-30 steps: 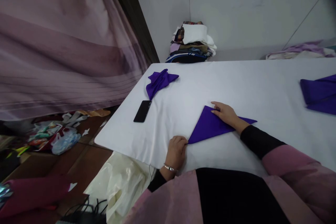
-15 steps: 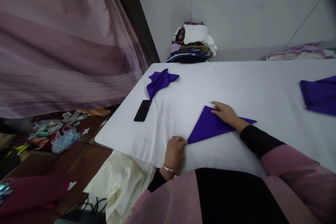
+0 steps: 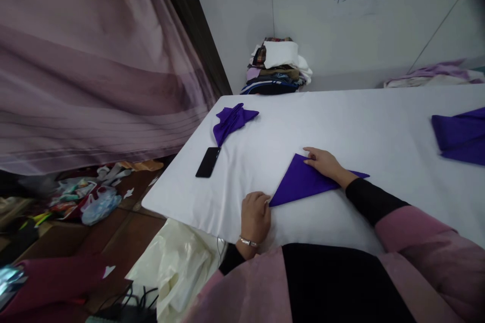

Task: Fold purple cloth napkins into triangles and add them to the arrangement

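Observation:
A purple cloth (image 3: 297,184), folded into a triangle, lies flat on the white-covered table in front of me. My left hand (image 3: 256,217), with a bracelet at the wrist, has its fingers closed at the cloth's left corner, pinching the tip. Over the upper right part of the same cloth rests my right hand (image 3: 323,162), its fingers stretched out and pressing lightly on the top edge. The cloth's right tip shows beyond my right wrist.
Farther back on the table (image 3: 341,116) is a pleated purple cloth (image 3: 233,121) beside a black phone (image 3: 208,162). Another purple cloth (image 3: 460,136) lies at the right. Folded clothes (image 3: 278,68) are stacked by the wall. A curtain (image 3: 94,70) hangs left; plastic bags (image 3: 100,204) lie on the floor.
My left hand has shifted slightly at the cloth's corner, its knuckles now a little higher. The right hand and the cloth have hardly moved; the view has tilted slightly.

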`<state>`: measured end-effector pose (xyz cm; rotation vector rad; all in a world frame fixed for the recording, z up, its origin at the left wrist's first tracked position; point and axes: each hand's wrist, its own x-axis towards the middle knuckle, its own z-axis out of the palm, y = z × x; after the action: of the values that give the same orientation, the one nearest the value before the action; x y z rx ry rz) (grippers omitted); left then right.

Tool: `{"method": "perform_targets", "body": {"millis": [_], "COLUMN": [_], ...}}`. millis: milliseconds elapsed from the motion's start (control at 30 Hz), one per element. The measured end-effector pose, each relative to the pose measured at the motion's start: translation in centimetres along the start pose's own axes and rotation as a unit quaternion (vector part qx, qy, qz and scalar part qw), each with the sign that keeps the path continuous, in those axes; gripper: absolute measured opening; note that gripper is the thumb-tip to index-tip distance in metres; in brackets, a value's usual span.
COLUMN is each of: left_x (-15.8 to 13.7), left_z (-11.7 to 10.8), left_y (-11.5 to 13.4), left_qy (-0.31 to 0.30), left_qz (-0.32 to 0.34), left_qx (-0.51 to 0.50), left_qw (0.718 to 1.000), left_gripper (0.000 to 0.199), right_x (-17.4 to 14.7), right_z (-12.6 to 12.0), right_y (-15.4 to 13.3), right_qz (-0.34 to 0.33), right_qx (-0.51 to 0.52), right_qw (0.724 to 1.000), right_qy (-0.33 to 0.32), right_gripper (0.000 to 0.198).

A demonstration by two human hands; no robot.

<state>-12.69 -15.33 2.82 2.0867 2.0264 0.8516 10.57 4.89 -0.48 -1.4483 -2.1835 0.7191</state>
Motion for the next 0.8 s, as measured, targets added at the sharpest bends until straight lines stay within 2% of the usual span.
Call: {"method": "perform_targets", "body": {"millis": [67, 133, 267, 367, 600, 700, 800], "left_x": [0.7, 1.7, 4.1, 6.3, 11.2, 12.1, 12.0], "left_z": [0.0, 0.4, 2.5, 4.5, 6.9, 8.0, 9.0], "left_y": [1.3, 2.8, 5.3, 6.2, 6.2, 5.6, 4.6], "left_qy": [0.015, 0.002, -0.088, -0.154, -0.261, -0.272, -0.254], "left_qz": [0.034, 0.076, 0.146, 0.158, 0.157, 0.153, 0.162], "left_qx": [-0.02, -0.044, -0.03, 0.031, 0.108, 0.112, 0.106], "left_qw": [0.999, 0.996, 0.985, 0.975, 0.947, 0.944, 0.948], "left_gripper": [0.035, 0.035, 0.033, 0.041, 0.063, 0.074, 0.08], "right_x": [0.0, 0.1, 0.1, 0.0, 0.1, 0.2, 0.0], "right_z": [0.1, 0.1, 0.2, 0.2, 0.4, 0.5, 0.4], "right_y": [0.1, 0.1, 0.0, -0.1, -0.2, -0.1, -0.5], "right_qz": [-0.007, -0.014, -0.017, -0.007, -0.009, -0.016, -0.018], "right_qx": [-0.001, -0.004, -0.009, -0.008, -0.007, -0.01, -0.012], "right_qw": [1.0, 1.0, 1.0, 1.0, 1.0, 0.999, 0.999], "right_qy": [0.006, 0.008, 0.011, 0.017, 0.025, 0.033, 0.045], "right_gripper": [0.042, 0.042, 0.043, 0.043, 0.046, 0.046, 0.046]}}
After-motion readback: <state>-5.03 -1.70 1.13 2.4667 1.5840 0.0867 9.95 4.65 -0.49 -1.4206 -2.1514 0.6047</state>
